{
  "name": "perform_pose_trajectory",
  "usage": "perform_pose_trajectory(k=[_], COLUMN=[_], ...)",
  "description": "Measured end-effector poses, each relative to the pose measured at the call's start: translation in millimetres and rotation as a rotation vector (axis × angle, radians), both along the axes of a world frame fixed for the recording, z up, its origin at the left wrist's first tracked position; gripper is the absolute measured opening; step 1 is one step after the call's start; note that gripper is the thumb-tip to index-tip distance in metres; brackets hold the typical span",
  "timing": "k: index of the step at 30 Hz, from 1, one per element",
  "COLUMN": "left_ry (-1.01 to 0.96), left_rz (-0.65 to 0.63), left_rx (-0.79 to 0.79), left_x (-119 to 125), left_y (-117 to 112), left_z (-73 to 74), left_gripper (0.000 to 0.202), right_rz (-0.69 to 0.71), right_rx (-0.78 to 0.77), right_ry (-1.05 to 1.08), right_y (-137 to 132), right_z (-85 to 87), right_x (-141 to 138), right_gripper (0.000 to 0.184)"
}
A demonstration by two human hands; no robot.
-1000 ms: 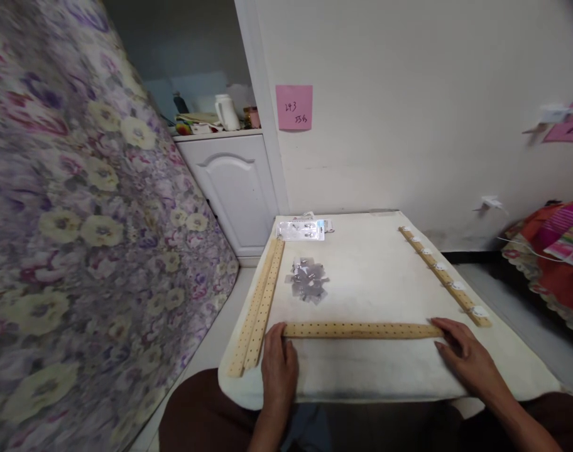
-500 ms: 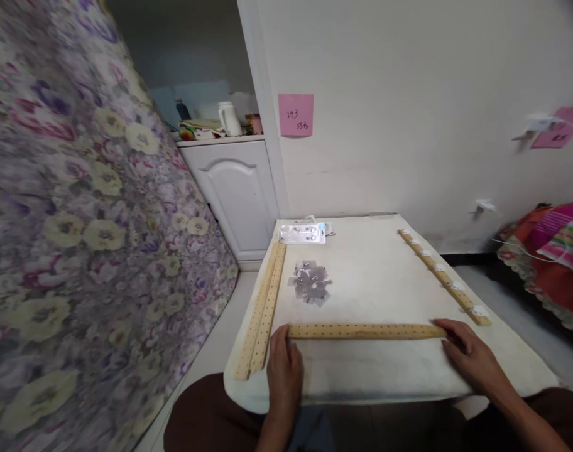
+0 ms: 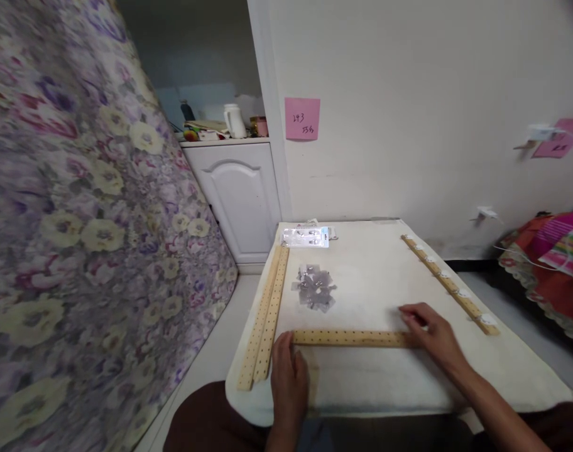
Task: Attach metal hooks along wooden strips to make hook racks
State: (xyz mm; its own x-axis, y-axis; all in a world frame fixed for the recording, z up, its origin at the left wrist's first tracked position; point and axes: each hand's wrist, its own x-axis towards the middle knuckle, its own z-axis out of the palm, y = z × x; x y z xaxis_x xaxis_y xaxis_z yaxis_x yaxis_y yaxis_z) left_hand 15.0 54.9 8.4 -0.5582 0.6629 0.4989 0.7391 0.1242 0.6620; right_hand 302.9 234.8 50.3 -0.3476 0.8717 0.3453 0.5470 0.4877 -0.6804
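Observation:
A flat wooden strip (image 3: 352,338) with rows of small holes lies crosswise near the table's front edge. My left hand (image 3: 289,376) holds its left end, fingers curled against it. Over the strip's right end is my right hand (image 3: 432,329), fingers partly bent and apart, with nothing visible in them; it hides that end. Beyond the strip sits a pile of small clear packets (image 3: 315,289) with shiny metal bits inside. To the right, another wooden strip (image 3: 449,285) carries several small white or clear pieces along its length.
Two more perforated strips (image 3: 262,326) lie side by side along the left edge of the white-covered table (image 3: 371,276). Clear blister packaging (image 3: 305,236) rests at the back left. A wall stands behind, and a floral curtain (image 3: 102,251) hangs at left.
My right hand has let go of the strip's right end and moved left and slightly up, over it. My left hand stays at the left end. The view has shifted slightly.

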Motion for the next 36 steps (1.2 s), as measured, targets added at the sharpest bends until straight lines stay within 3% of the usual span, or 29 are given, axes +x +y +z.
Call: perform_pose_trajectory(k=[3,6,9,12,17,21,27,31,34,36], left_ry=[0.01,0.028,0.05,0.06,0.075,0.067,0.075,0.072,0.067,0.065], left_rz=[0.004,-0.001,0.006,0.017,0.018,0.016,0.003,0.004,-0.001,-0.008], left_rx=[0.006,0.011,0.016,0.025,0.024,0.026,0.006,-0.01,-0.016,-0.014], left_x=[0,-1,0,0,1,2,1,1,1,2], left_y=[0,0,0,0,0,-1,-1,-1,-2,-2], left_z=[-2.5,-3.4,-2.5,-1.5,-1.1,-0.6,-2.1,-2.0,-0.5,0.3], left_gripper=[0.037,0.036,0.034,0.032,0.031,0.031,0.031,0.031,0.03,0.031], right_rz=[0.204,0.299,0.335,0.318,0.351,0.467,0.466,0.608,0.589,0.516], right_rx=[0.034,0.111,0.191,0.233,0.233,0.275,0.207,0.201,0.074,-0.106], right_ry=[0.009,-0.052,-0.2,-0.363,-0.461,-0.417,-0.335,-0.251,-0.083,0.091], right_y=[-6,-14,-20,-18,-2,11,16,21,24,25], right_z=[15.4,20.5,21.2,20.2,17.2,15.4,11.7,16.7,24.5,27.9], right_x=[-76,-140,-181,-203,-210,-205,-208,-208,-203,-201], right_gripper=[0.016,0.015,0.018,0.019,0.023,0.02,0.018,0.013,0.014,0.012])
